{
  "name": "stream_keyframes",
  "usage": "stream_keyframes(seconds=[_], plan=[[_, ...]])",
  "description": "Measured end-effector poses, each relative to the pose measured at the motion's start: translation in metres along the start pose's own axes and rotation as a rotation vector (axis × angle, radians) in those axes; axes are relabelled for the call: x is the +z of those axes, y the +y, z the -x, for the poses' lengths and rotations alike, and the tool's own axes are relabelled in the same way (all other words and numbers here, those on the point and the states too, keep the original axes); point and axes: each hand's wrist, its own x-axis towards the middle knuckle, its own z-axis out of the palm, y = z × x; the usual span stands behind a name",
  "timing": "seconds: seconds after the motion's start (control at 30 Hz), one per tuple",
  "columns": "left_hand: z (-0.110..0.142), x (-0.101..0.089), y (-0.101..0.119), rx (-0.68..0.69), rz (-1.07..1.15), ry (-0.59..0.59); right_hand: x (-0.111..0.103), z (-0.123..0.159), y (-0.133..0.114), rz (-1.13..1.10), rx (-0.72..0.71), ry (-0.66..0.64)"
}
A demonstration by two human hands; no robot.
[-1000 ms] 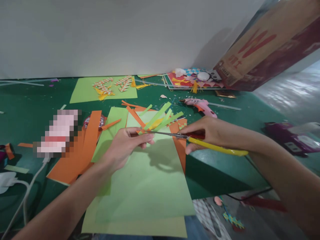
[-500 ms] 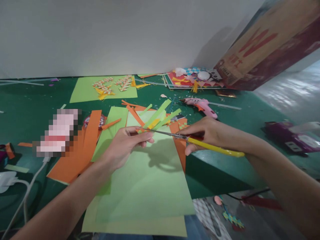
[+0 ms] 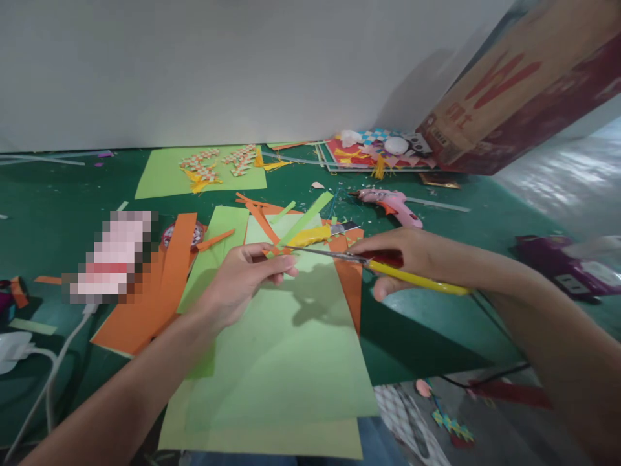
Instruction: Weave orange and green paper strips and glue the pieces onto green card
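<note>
The grip of the left hand [image 3: 242, 275] pinches paper strips [image 3: 307, 217] closed; the right hand [image 3: 424, 259] curls around scissors [image 3: 361, 258]; best keep blades [image 3: 317, 251] off fingertips [image 3: 290, 262].

big red w-like logo [image 3: 504, 81] on tilted tan and maroon box [image 3: 490, 97]; red characters [image 3: 460, 116] under it, last looks like 士, rest blurred. small dark label [image 3: 441, 137] below, illegible. pale label [image 3: 572, 283] on purple item [image 3: 546, 252], right end of bench [image 3: 490, 239], unreadable.

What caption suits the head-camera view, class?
The left hand pinches paper strips; the right hand holds scissors above green paper.
</note>
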Motion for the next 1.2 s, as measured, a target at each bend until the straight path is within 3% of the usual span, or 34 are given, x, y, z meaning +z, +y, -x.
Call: stream_keyframes(seconds=[0.23, 0.37, 0.43, 0.53, 0.63, 0.8, 0.97, 1.2], plan=[[0.0, 0.001, -0.002, 0.06, -0.088, 0.065, 0.0, 0.008, 0.022, -0.033, 0.162, 0.154], [0.002, 0.004, 0.0, 0.138, -0.2, 0.047, 0.015, 0.004, 0.012, -0.428, 0.291, 0.209], [0.002, 0.004, -0.001, 0.18, -0.234, 0.005, 0.021, 0.0, 0.003, -0.624, 0.22, 0.242], [0.002, 0.003, -0.003, 0.224, -0.295, 0.018, 0.025, -0.01, -0.01, -0.728, 0.16, 0.33], [0.001, 0.001, -0.004, 0.241, -0.36, 0.093, 0.024, -0.016, -0.017, -0.708, 0.144, 0.407], [0.002, 0.001, -0.004, 0.226, -0.283, 0.145, 0.02, -0.013, -0.023, -0.609, 0.158, 0.44], [0.002, 0.002, -0.004, 0.289, -0.189, 0.166, 0.023, -0.001, -0.017, -0.301, 0.133, 0.442], [0.003, 0.002, -0.004, 0.327, -0.199, 0.192, 0.029, 0.012, -0.012, -0.176, 0.118, 0.199]])
